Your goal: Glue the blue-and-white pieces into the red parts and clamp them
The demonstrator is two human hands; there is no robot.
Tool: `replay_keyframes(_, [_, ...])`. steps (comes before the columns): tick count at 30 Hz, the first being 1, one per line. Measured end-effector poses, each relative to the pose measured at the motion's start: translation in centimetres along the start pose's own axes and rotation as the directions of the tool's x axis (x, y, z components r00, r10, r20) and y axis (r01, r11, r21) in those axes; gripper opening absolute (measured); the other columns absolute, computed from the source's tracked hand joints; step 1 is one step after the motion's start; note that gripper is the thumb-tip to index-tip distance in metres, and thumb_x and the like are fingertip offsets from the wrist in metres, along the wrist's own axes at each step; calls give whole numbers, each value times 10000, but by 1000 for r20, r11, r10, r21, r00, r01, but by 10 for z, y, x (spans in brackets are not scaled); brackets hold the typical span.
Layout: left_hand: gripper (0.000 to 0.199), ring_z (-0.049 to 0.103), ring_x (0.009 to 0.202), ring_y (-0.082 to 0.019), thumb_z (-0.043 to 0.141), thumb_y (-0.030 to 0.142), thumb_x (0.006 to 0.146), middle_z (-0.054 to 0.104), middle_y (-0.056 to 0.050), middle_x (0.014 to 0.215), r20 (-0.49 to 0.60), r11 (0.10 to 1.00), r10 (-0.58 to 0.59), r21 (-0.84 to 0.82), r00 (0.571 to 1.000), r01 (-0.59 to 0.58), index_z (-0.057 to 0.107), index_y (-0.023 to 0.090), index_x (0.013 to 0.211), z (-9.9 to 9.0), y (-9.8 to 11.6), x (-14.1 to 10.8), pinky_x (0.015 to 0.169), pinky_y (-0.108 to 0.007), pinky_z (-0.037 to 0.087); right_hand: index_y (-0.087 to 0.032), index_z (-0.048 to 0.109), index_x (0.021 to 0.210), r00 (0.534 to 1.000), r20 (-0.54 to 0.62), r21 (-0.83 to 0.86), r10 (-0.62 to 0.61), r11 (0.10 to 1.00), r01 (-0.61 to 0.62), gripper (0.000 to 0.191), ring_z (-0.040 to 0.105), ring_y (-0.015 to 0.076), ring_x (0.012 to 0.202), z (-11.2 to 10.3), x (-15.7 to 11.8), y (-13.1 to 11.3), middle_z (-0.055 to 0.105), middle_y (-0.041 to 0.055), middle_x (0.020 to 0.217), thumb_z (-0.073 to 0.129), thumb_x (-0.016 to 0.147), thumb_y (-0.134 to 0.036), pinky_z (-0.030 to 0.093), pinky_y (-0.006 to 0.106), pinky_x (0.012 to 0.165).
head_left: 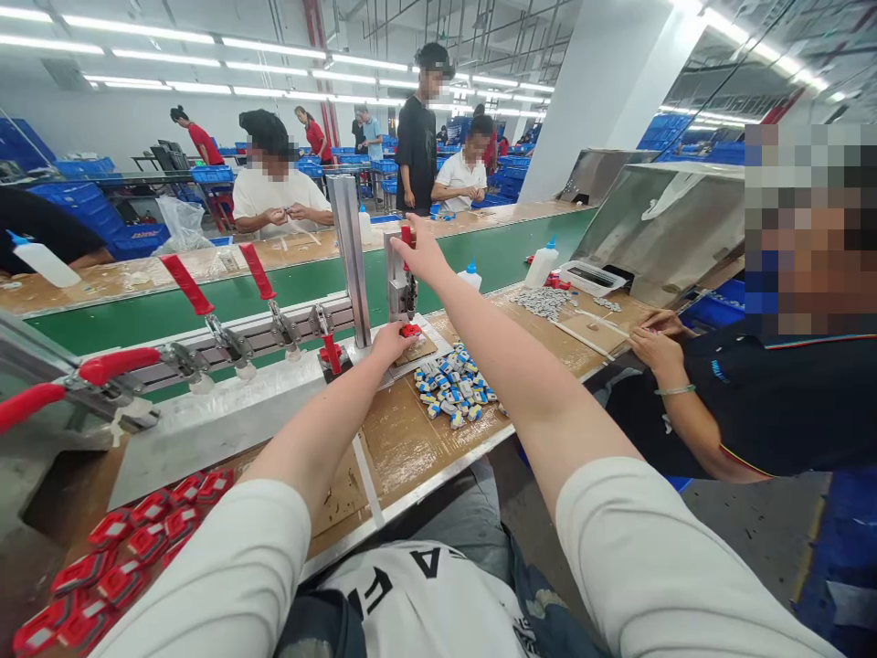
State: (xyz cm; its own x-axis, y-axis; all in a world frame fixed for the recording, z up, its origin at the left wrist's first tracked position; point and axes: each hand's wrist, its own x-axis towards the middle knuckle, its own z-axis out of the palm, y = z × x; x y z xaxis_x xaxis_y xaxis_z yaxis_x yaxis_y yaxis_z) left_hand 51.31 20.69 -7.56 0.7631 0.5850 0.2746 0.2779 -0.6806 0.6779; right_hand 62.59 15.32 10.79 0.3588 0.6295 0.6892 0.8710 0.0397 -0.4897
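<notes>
My left hand (390, 344) pinches a small red plastic part (409, 330) at the foot of an upright metal press fixture. Its far fingers are partly hidden. Higher up, my right hand (426, 252) is closed on the red handle (406, 238) of the toggle clamp (412, 297) mounted on that fixture. The clamp's tip is just above the red part. Beside the fixture, to the right, lies a heap of small grey, blue and yellow parts (453, 384) on the brown worktop.
More red-handled toggle clamps (229, 343) line a metal rail at left. Several red square housings (130, 544) lie at lower left. A green conveyor belt (301, 265) runs behind. At right, a co-worker (774, 393) sits near grey parts (544, 302) and a white bottle (544, 265).
</notes>
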Motion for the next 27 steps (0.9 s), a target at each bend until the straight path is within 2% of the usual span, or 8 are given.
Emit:
replay_keyframes(1, [453, 698, 1132, -298, 769, 376, 918, 784, -155, 1252, 3, 1000, -2, 11, 1000, 2, 750, 146, 1308, 1, 0, 3, 960, -346, 516, -156, 524, 1480, 1000, -2, -3, 1, 1000, -1, 565, 653, 310, 1259, 1, 1, -4, 685, 185, 1396, 593, 1053, -519, 482, 527, 1158])
replay_keyframes(3, [452, 700, 1131, -297, 771, 398, 916, 784, -155, 1248, 2, 1000, -6, 26, 1000, 6, 759, 147, 1292, 2, -2, 8, 944, -331, 515, -167, 584, 1378, 999, -45, -18, -9, 1000, 8, 449, 676, 306, 1203, -2, -15, -10, 729, 168, 1301, 518, 1085, -501, 494, 515, 1142])
replay_keyframes(6, [449, 705, 1116, -293, 782, 418, 906, 786, -147, 1234, -5, 1000, -13, 28, 1000, 13, 771, 155, 1270, 4, -5, 13, 924, -322, 517, -199, 631, 1292, 991, -134, -29, -27, 999, 23, 395, 703, 284, 1146, -16, -70, -14, 764, 136, 1242, 489, 1086, -505, 521, 462, 1111])
replay_keyframes(9, [437, 707, 1094, -287, 797, 428, 894, 792, -135, 1206, -8, 1000, -9, 19, 1000, 9, 782, 168, 1245, 6, -6, 17, 921, -325, 517, -207, 665, 1276, 986, -166, -27, 3, 1000, -7, 408, 715, 268, 1188, -27, -128, -10, 762, 135, 1318, 502, 1071, -520, 546, 422, 1091])
replay_keyframes(13, [432, 708, 1061, -285, 808, 440, 885, 797, -132, 1164, -3, 1000, 1, 20, 1000, -1, 788, 162, 1214, 7, -7, 21, 908, -329, 519, -187, 678, 1384, 988, -151, -43, 30, 998, -37, 480, 715, 266, 1259, -21, -175, 6, 735, 167, 1410, 496, 1073, -503, 560, 409, 1097])
replay_keyframes(20, [420, 713, 1013, -264, 794, 451, 900, 801, -122, 1125, 15, 999, 10, 52, 1000, -11, 794, 167, 1210, 4, -6, 19, 888, -314, 521, -124, 603, 1540, 996, -57, -123, 73, 989, -80, 588, 680, 340, 1347, -7, -204, 21, 675, 229, 1492, 413, 1099, -464, 538, 495, 1144])
replay_keyframes(23, [429, 717, 1021, -264, 800, 452, 893, 801, -120, 1149, 22, 998, -2, 68, 1000, 0, 795, 168, 1214, 4, -4, 19, 886, -311, 528, -125, 550, 1590, 992, 1, -266, 130, 956, -125, 588, 743, 349, 1226, -5, -210, 20, 717, 234, 1421, 346, 1121, -416, 578, 486, 1054])
replay_keyframes(27, [417, 723, 1056, -268, 763, 451, 921, 802, -121, 1179, 41, 994, -22, 109, 999, 17, 784, 172, 1231, 2, 0, 15, 894, -306, 538, -153, 530, 1591, 950, 90, -508, 298, 835, -213, 546, 797, 331, 1013, -4, -209, 14, 786, 229, 1225, 388, 1130, -408, 604, 441, 923])
